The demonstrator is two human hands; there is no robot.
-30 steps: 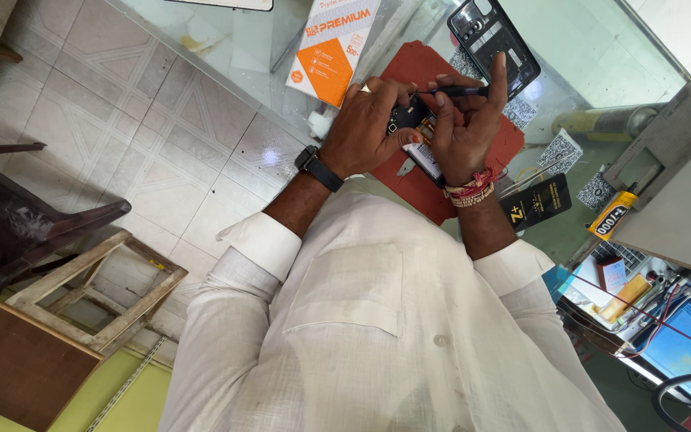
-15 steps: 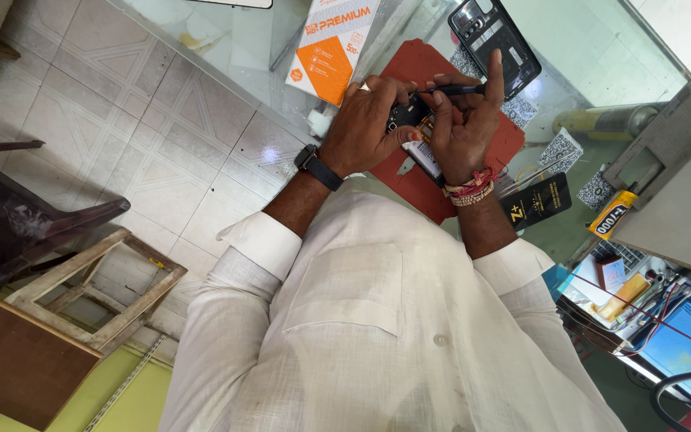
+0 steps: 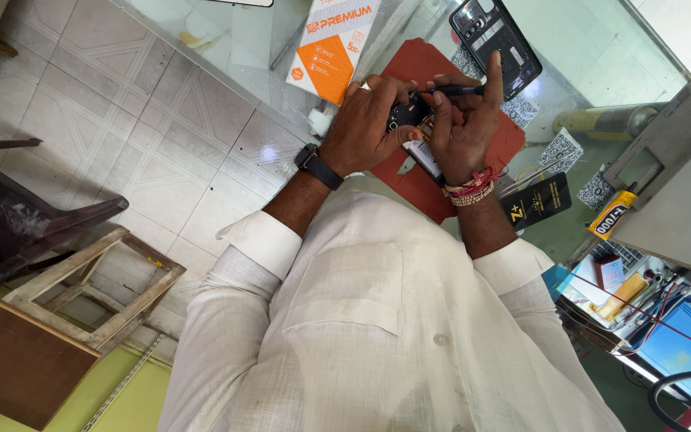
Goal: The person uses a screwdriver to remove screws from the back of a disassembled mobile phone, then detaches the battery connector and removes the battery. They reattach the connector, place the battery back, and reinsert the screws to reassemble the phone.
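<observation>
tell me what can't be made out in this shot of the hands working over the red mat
Head view only:
- The small dark part held between the hands: mostly covered by the left hand and right hand, its kind unclear.
- The tip of the thin dark tool in the right hand: hidden behind the fingers.
- The red mat: its middle is covered by both hands.
- The phone frame: inner parts too small to tell.

Phone repair shop: glass counter [image 3: 601, 48], opened phone shell [image 3: 496, 40], boxed accessories [image 3: 333, 48].
</observation>
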